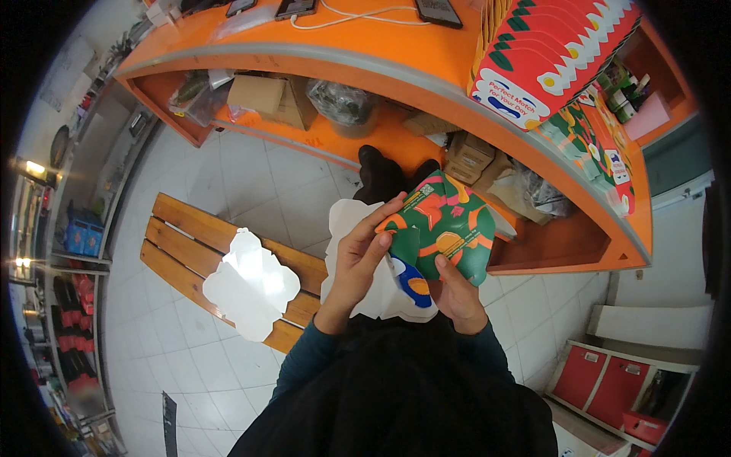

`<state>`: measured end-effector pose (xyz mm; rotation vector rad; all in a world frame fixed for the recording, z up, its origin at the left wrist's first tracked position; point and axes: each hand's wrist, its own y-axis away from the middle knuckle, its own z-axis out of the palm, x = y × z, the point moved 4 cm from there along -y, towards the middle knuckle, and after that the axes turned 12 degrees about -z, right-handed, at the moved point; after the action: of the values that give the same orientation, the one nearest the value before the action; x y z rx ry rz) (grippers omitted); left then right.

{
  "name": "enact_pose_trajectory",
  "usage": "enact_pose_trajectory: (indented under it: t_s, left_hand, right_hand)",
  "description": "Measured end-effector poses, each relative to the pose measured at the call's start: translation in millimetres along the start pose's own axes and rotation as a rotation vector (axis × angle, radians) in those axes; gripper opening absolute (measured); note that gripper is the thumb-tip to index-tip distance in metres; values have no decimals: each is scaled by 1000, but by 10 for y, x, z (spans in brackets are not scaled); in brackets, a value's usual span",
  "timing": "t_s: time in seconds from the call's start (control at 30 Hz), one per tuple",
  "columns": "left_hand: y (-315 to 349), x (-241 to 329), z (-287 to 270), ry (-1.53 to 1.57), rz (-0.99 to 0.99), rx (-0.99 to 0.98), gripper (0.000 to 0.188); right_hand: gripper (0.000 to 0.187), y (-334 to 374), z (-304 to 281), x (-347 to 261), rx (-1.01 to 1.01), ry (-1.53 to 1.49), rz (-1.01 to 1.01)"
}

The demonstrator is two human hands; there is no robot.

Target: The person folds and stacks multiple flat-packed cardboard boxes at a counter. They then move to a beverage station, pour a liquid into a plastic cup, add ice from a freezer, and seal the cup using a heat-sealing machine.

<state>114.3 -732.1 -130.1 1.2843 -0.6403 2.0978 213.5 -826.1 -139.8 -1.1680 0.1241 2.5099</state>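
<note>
A green food carton (pixel 459 221) with red, pink and orange printing is held up over my lap, its panels partly folded. My left hand (pixel 359 257) pinches its left edge between thumb and fingers. From the lower right, my right hand (pixel 457 295) grips the near edge, thumb lying on the printed face and fingers hidden beneath. Under the carton, flat white carton blanks (pixel 379 294) with scalloped edges rest on my lap. A blue and orange printed patch shows below the carton, between my hands.
Another white blank (pixel 250 283) lies on a slatted wooden bench (pixel 183 219) to the left. Ahead curves an orange counter (pixel 381 38) with phones, a white cable and nested red cartons (pixel 544 65). Boxes and bags fill its lower shelf. Red-fronted cabinets (pixel 609 385) stand lower right.
</note>
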Motion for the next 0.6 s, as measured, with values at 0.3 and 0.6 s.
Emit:
enact_pose_trajectory:
  t_s: [0.3,0.6]
  left_hand:
    - [15,-44,43,-113,238,235,30]
    - [-39,383,26,-657,423,49,34]
  right_hand:
    - [42,-100,18,12,-12,108,-20]
    - [41,-229,114,-342,104,-45,159]
